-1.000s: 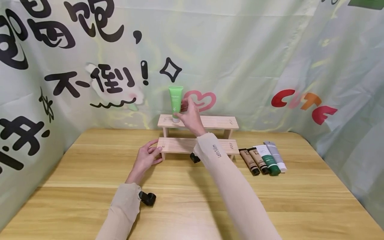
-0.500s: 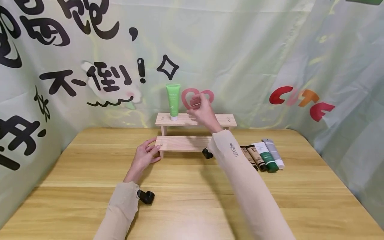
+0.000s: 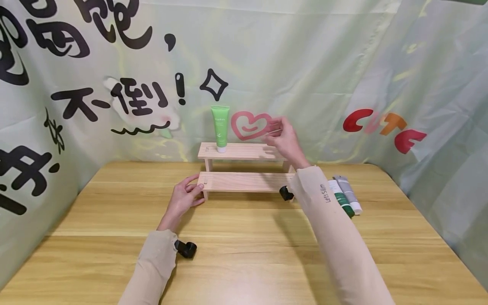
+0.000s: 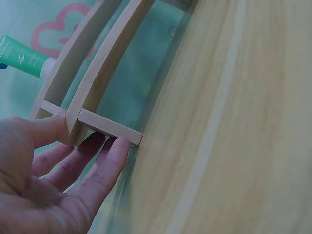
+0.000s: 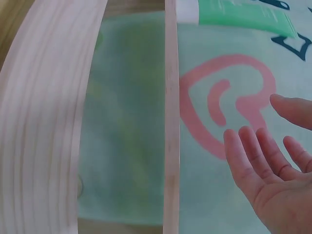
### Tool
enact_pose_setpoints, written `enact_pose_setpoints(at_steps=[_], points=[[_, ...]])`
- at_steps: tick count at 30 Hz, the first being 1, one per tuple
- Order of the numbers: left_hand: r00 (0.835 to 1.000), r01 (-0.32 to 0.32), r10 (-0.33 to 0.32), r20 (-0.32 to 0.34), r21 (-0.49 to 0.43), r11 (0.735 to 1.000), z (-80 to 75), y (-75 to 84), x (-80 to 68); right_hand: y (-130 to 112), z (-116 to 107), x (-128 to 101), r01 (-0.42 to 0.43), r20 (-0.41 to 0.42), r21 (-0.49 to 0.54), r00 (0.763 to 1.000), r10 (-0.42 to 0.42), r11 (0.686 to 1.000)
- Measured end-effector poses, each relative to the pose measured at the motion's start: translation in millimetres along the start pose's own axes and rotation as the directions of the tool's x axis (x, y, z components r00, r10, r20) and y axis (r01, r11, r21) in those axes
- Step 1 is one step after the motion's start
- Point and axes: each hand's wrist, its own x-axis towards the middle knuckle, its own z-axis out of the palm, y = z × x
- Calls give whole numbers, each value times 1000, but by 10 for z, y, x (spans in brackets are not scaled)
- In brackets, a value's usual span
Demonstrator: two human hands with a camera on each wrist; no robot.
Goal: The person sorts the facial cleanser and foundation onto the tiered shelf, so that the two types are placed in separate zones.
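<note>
tube on shelf top, left end; tubes right

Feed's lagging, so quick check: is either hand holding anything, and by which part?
The left hand holds the two-tier wooden shelf by the lower tier's left end. The right hand holds nothing.

A wooden desk carries a two-step wooden shelf near its far edge. A green tube stands upright, cap down, at the left end of the shelf's upper step. To the right of the shelf, tubes lie side by side on the desk, partly hidden by a sleeve.
</note>
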Motion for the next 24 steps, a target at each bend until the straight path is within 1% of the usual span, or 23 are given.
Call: enact_pose_setpoints(at_steps=[8, 16, 24], points=[[1000, -1, 1, 4, -1, 1000, -6, -5, 9, 94, -295, -45, -25, -29, -1, 999, 25, 1000], [1000, -9, 9, -7, -3, 1000, -6, -13, -7, 205, -549, -115, -28, -56, -10, 998, 27, 1000], [1000, -8, 8, -3, 4, 1000, -1, -16, -3, 319, -806, -209, -36, -106, -2, 994, 36, 999]])
